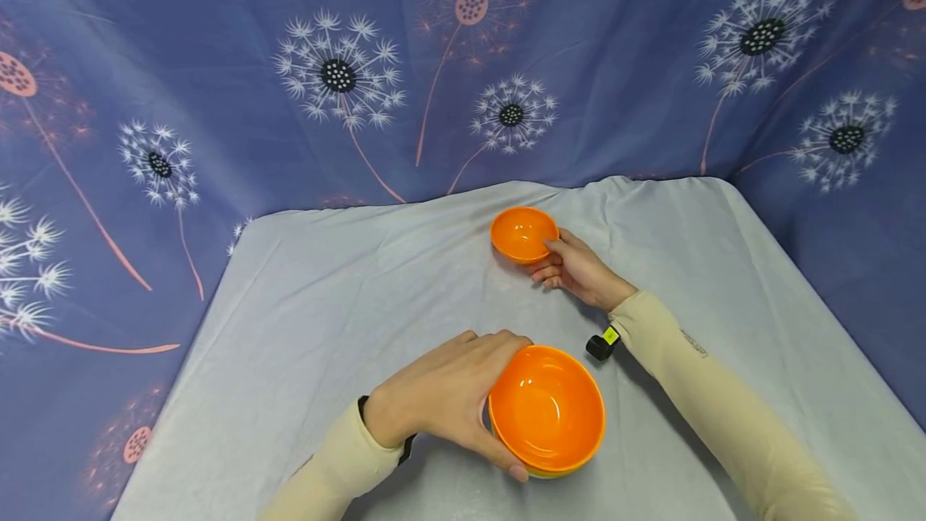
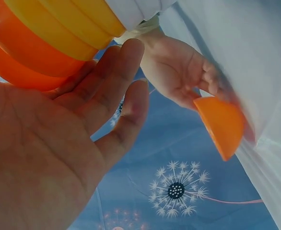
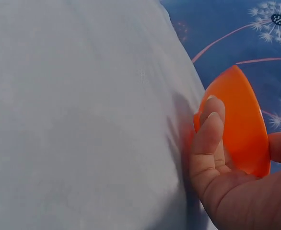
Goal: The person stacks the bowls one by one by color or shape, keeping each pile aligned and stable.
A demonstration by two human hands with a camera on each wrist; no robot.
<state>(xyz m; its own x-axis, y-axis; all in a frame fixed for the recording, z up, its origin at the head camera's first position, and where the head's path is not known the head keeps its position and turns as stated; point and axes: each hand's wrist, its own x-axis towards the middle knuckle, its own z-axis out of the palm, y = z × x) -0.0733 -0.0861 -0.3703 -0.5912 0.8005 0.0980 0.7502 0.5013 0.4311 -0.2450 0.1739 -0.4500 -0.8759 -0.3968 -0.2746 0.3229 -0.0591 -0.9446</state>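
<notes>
Near the front of the table stands a stack of bowls, an orange bowl (image 1: pixel 553 404) uppermost. In the left wrist view a yellow bowl (image 2: pixel 59 28) and a white ridged piece (image 2: pixel 133 9) show beneath it. My left hand (image 1: pixel 452 396) holds the stack from its left side, thumb at the near side and fingers round the far side. Farther back, my right hand (image 1: pixel 582 272) pinches a small orange bowl (image 1: pixel 519 231) by its right edge. The thumb is on the rim and the other fingers lie under the bowl, as the right wrist view shows.
A pale grey cloth (image 1: pixel 347 296) covers the table. Behind it and at both sides hangs a blue curtain (image 1: pixel 615 63) with dandelion prints. A small black device with a yellow-green tag (image 1: pixel 604 342) sits at the right wrist.
</notes>
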